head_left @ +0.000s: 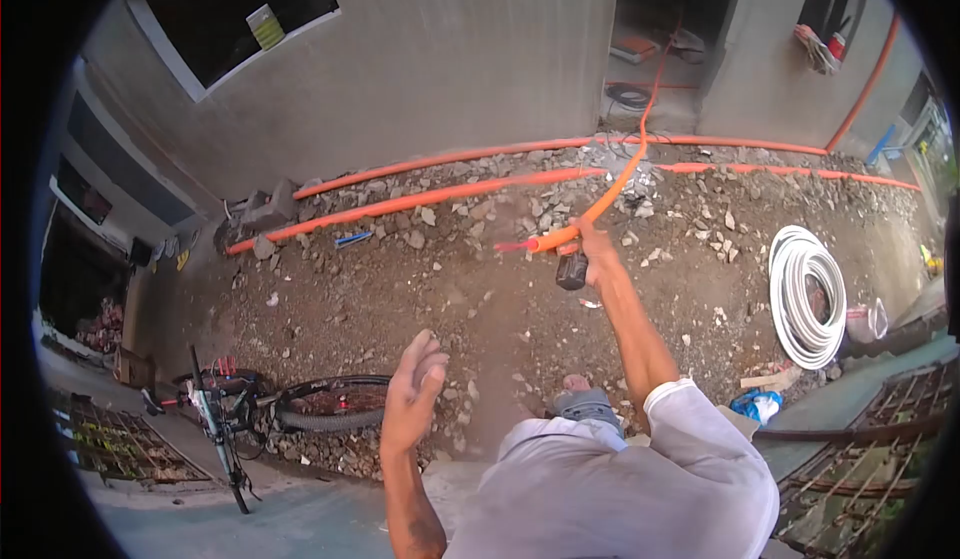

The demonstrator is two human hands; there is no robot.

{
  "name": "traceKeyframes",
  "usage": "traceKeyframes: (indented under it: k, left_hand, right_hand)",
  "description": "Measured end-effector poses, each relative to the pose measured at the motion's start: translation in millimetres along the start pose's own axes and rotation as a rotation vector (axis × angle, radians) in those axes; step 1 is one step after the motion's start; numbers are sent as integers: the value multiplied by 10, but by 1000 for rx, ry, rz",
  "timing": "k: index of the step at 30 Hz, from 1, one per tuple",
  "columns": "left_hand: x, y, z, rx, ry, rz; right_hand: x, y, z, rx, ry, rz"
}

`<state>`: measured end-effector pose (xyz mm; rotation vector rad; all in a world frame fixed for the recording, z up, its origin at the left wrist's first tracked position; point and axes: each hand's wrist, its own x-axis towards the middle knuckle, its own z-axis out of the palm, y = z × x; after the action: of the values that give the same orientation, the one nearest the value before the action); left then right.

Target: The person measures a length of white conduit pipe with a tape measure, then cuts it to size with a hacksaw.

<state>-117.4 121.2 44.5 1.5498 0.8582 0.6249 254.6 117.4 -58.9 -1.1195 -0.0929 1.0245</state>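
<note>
Right hand (597, 252) at centre frame, clenched around end of orange conduit (612, 187) and a dark roll, probably tape (571, 271). Left hand (415, 384) at lower centre, released, fingers loose, holding nothing. Conduit running up toward doorway at top. Risk, as judged: kinking or slipping under one-handed grip; tripping on loose rubble (480, 209). Ground: bare soil and stones beside grey wall (450, 49). White coil (805, 294) at right, bicycle (240, 409) at lower left.
</note>
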Motion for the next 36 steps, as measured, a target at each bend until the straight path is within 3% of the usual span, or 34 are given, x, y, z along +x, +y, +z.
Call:
traceKeyframes:
  k: [3,5,10,12,14,17,19,23,27,28,30,32,36]
  left_hand:
    - [430,-777,650,-3,-122,-106]
    - [675,-574,1130,-174,98,9]
    - [1154,-102,1617,-106,309,190]
    - [1193,72,1642,50,397,279]
    - [1248,98,1658,13,374,463]
    - [1016,518,1350,-411,266,575]
    - [768,651,1030,-564,256,589]
    - [482,587,910,-664,411,385]
    - [285,296,608,-637,524,156]
    - [247,188,541,-626,514,110]
    - [157,143,533,-611,502,9]
    - [59,16,553,-587,487,-66]
    - [58,30,516,-473,348,-149]
  right_hand:
    - [278,189,-169,65,31,94]
    - [122,299,-91,45,-2,90]
    - [-95,570,-15,76,19,55]
    - [-81,647,-69,138,50,71]
    - [117,605,-271,234,51,-9]
    - [257,291,-452,111,181,28]
    - [212,3,-311,57,53,3]
    - [143,96,157,-134,-3,-129]
    - [-344,438,286,-160,-244,16]
    - [-441,667,254,-222,-242,-4]
    - [-922,776,208,-223,-464,130]
    - [-1310,909,276,-196,-464,279]
    - [-1627,1066,265,-289,-508,361]
